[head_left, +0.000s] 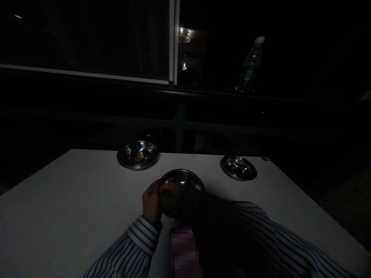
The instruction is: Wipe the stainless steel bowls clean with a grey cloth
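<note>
In the head view, a round stainless steel bowl (183, 174) stands near the middle of the white table. My left hand (151, 201) is wrapped round the bowl's left side, gripping the rim. Inside the bowl is my right hand (172, 193), its striped sleeve reaching across from the right. Deep shadow and blur hide its fingers, so what it holds, if anything, does not show. Just below the bowl lies a pinkish, pixelated object (184, 247), partly covered by the right sleeve.
A shiny stack of metal dishes (127, 160) with a yellow sticker inside stands at the back left of the table (72, 200). Further metal dishes (240, 168) are at the back right. Beyond the table, a plastic bottle (251, 65) leans near a window frame (173, 42).
</note>
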Demonstrator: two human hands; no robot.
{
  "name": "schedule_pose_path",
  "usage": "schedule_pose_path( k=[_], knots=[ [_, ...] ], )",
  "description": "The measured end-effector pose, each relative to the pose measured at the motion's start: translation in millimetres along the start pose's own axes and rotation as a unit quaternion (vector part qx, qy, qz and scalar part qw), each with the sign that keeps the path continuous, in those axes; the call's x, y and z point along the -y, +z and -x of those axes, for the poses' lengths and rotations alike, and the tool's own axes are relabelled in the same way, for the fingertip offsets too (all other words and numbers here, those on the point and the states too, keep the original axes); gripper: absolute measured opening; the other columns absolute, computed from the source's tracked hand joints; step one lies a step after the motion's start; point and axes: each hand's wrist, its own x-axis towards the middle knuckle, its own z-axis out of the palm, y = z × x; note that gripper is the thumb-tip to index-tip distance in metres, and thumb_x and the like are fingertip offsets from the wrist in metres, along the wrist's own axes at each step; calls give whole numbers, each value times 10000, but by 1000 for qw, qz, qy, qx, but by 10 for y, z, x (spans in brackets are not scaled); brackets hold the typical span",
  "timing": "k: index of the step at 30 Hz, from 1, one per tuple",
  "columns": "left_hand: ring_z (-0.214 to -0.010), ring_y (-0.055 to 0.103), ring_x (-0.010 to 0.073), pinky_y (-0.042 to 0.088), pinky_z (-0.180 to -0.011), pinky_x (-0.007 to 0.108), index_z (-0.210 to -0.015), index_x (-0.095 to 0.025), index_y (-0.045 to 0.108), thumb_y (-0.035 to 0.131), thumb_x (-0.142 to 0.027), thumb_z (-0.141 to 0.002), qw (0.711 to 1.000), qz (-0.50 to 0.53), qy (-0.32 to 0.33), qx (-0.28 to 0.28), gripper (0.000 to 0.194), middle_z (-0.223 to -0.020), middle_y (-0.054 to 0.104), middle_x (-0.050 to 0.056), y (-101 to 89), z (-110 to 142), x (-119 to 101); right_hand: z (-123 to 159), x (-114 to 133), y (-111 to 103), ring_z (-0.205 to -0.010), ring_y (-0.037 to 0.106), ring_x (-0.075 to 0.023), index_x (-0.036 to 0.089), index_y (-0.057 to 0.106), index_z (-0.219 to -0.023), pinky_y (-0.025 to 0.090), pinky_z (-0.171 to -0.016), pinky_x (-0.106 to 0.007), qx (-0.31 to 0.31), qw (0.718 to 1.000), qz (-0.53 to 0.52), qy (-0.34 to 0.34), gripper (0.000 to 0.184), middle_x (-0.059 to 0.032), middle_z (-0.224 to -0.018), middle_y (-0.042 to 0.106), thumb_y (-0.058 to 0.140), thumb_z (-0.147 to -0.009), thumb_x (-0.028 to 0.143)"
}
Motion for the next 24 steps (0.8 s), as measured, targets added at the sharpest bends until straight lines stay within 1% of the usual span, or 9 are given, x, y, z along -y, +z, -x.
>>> schedule_pose_path(
  k=[2, 4, 7, 9, 12, 15, 17, 21, 24],
  knots=[
    [-858, 623, 225, 462, -789, 361, -900, -117, 663, 517, -357, -705, 1000, 3, 1, 22, 342, -910, 690, 106, -11, 11, -29, -51, -7, -69, -876, 549, -155, 143, 540, -989, 461, -756, -346, -6, 999, 13, 32, 200, -50, -1001, 557, 486, -849, 275],
    [-884, 616, 229, 457, -803, 364, -933, -116, 656, 525, -363, -707, 999, 0, 3, 41, 360, -941, 684, 109, -27, 20, -45, -110, -70, -186, -884, 543, -165, 143, 530, -977, 445, -755, -331, -22, 995, 36, 86, 169, -63, -993, 542, 487, -824, 203],
    [-928, 603, 226, 444, -834, 356, -967, -113, 645, 524, -358, -715, 998, -22, 9, 50, 372, -1002, 669, 111, -39, 26, -49, -176, -206, -368, -882, 545, -190, 156, 497, -1013, 428, -733, -320, -34, 984, 74, 158, 247, -94, -1005, 514, 476, -767, 146],
    [-944, 597, 224, 435, -850, 350, -963, -107, 646, 519, -342, -720, 998, -34, 13, 49, 361, -1018, 664, 113, -31, 21, -50, -192, -243, -419, -883, 544, -204, 147, 473, -1040, 423, -724, -328, -32, 979, 96, 178, 281, -114, -1016, 505, 452, -760, 149],
    [-935, 602, 230, 436, -848, 362, -954, -100, 649, 506, -323, -725, 998, -36, 14, 42, 351, -1005, 668, 119, -18, 0, -58, -186, -145, -344, -904, 533, -203, 135, 483, -1013, 422, -731, -318, -7, 982, 121, 148, 259, -118, -1020, 518, 442, -757, 149],
    [-927, 606, 237, 434, -850, 373, -931, -97, 655, 506, -310, -721, 999, -40, 12, 21, 334, -980, 675, 122, -35, -26, -78, -174, 34, -202, -911, 532, -151, 180, 517, -959, 420, -753, -249, 41, 988, 136, 57, 196, -47, -990, 553, 454, -773, 170],
    [-923, 608, 238, 435, -850, 375, -910, -100, 661, 512, -305, -716, 999, -40, 11, 21, 319, -964, 681, 119, -58, -35, -97, -186, 112, -161, -890, 542, -140, 185, 522, -987, 426, -746, -242, 64, 985, 159, 13, 205, -39, -1012, 553, 443, -798, 190],
    [-891, 623, 226, 453, -832, 365, -947, -102, 654, 534, -286, -708, 999, -35, 4, 31, 324, -952, 686, 111, -78, -30, -124, -260, 87, -276, -942, 533, -209, 144, 511, -1082, 427, -763, -349, 77, 967, 242, -11, 273, -115, -1097, 519, 347, -866, 180],
    [-881, 629, 223, 470, -813, 361, -991, -106, 639, 564, -274, -694, 999, -28, -11, 24, 348, -958, 685, 112, -71, -34, -119, -288, -51, -448, -1006, 499, -252, 119, 554, -1029, 387, -821, -432, 84, 948, 308, 5, 281, -144, -1091, 523, 317, -882, 152]
  ],
)
